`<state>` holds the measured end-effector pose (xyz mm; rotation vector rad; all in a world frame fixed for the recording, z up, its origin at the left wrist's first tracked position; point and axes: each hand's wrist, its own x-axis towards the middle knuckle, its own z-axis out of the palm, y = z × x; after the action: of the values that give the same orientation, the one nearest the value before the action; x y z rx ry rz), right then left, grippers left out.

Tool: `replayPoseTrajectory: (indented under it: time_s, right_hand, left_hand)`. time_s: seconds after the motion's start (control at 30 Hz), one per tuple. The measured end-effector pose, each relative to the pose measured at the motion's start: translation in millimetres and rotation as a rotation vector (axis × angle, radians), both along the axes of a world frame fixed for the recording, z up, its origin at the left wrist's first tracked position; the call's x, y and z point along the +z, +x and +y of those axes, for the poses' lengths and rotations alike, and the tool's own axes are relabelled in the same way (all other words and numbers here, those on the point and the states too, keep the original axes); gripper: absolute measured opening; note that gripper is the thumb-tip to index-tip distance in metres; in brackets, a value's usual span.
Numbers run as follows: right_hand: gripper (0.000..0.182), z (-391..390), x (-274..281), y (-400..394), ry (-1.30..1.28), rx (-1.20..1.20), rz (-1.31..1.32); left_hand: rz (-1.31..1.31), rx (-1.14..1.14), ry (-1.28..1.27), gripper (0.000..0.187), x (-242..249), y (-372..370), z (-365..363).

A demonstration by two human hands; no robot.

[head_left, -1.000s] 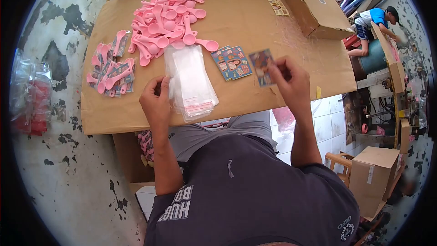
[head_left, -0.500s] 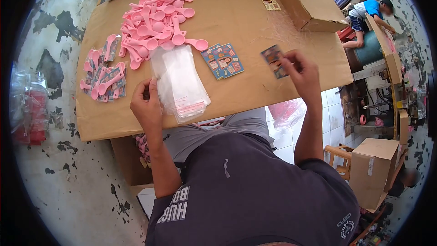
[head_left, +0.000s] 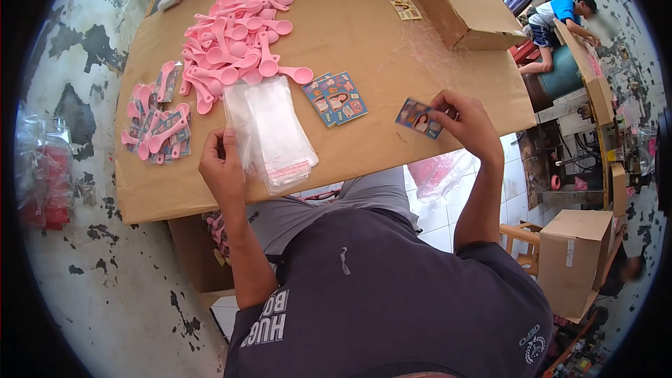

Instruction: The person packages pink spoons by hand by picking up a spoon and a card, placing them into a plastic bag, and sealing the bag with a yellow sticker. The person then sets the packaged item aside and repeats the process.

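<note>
Here, mid-right, my right hand [head_left: 467, 123] pinches a card [head_left: 414, 117] endwise so most shows; I can't tell whether my left hand [head_left: 222, 168] grips bags [head_left: 281, 126].

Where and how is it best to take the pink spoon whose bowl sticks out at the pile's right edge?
The pink spoon is probably best gripped by the rim of its bowl, from the right: this round end sticks out past the pile, while the handle points left, towards it.
</note>
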<state>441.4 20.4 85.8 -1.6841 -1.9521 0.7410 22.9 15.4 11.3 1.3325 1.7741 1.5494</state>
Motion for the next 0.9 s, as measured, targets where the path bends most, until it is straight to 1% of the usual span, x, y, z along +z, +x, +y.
replayPoseTrajectory:
  time_s: [0.03, 0.07, 0.1, 0.13, 0.17, 0.23, 0.3, 0.37, 0.43, 0.5, 0.53, 0.57, 0.6, 0.63, 0.67, 0.73, 0.77, 0.83, 0.87, 0.9]
  right_hand:
    - [0.013, 3.1, -9.8, 2.3, 0.003, 0.003, 0.000]
    - [0.013, 7.2, -23.1, 5.8, 0.230, -0.194, -0.033]
    - [0.013, 10.1, -24.9, 2.1, 0.457, -0.390, -0.065]
    - [0.014, 10.1, -22.7, 1.6, 0.472, -0.459, 0.055]
    - [0.014, 9.4, -19.5, -0.2, 0.467, -0.448, 0.062]
    - [0.015, 8.6, -13.5, -12.3, 0.432, -0.471, 0.210]
    - [0.014, 14.1, -21.3, -19.7, 0.401, -0.451, 0.224]
    - [0.014, 22.4, -29.4, -31.7, 0.398, -0.304, 0.261]
    - [0.014, 32.7, -29.8, -44.9, 0.409, -0.278, 0.287]
    - [0.013, 43.5, -25.2, -54.4, 0.319, -0.173, 0.205]
    - [0.014, 51.8, -30.0, -53.6, 0.325, -0.116, 0.154]
    - [0.014, 61.1, -37.1, -51.4, 0.333, -0.114, 0.157]
    - [0.013, 69.3, -39.9, -51.0, 0.495, -0.230, -0.068]
    - [0.014, 74.8, -41.4, -49.0, 0.652, -0.342, -0.296]
    - [0.014, 77.4, -40.9, -44.0, 0.658, -0.332, -0.292]
    - [0.013, 73.2, -25.6, -46.6, 0.683, -0.448, 0.018]
    - [0.013, 69.8, -23.7, -49.6, 0.675, -0.434, 0.027]
    - [0.014, 61.9, -22.0, -52.7, 0.410, -0.269, 0.491]
    - [0.015, 58.2, -23.7, -53.0, 0.315, -0.228, 0.584]
    - [0.015, 55.1, -25.3, -55.8, 0.314, -0.221, 0.585]
  left_hand:
    - [0.000, -0.011, -0.022, 0.023, 2.0, 1.1, 0.0]
    - [0.001, -0.022, -0.047, 0.023, 3.5, 1.7, -0.8]
    - [0.002, -0.016, -0.047, 0.023, 4.5, 1.7, -0.8]
    - [0.032, -0.040, -0.110, 0.023, 5.4, 1.4, -0.4]
    - [0.064, -0.062, -0.176, 0.023, 6.4, 0.1, -1.1]
    - [0.065, -0.050, -0.176, 0.023, 4.4, -1.4, -0.7]
    - [0.060, -0.054, -0.164, 0.022, 1.8, -4.3, 0.2]
    - [0.000, -0.068, -0.125, 0.022, -0.8, -3.0, 1.0]
    - [-0.019, -0.075, -0.109, 0.022, -3.0, -2.2, 0.6]
    - [-0.033, -0.075, -0.090, 0.023, -3.5, -4.3, -1.1]
    - [0.038, -0.084, -0.068, 0.023, -3.4, -5.8, -1.7]
    - [0.109, -0.092, -0.046, 0.023, -3.3, -7.4, -1.2]
    - [0.110, -0.088, -0.038, 0.023, -4.1, -7.5, 0.0]
    - [0.037, -0.079, -0.024, 0.023, -5.5, -6.1, 0.2]
    - [-0.036, -0.067, -0.011, 0.022, -5.7, -4.9, -0.2]
    - [-0.069, -0.047, -0.020, 0.022, -0.2, -1.9, -1.2]
    - [-0.102, -0.044, -0.033, 0.022, 1.7, -2.1, -3.0]
    - [-0.096, -0.053, -0.058, 0.023, 3.3, -4.2, -4.8]
    - [-0.097, -0.074, -0.078, 0.023, 3.8, -4.6, -4.8]
    - [-0.098, -0.068, -0.077, 0.023, 1.2, -5.3, -4.3]
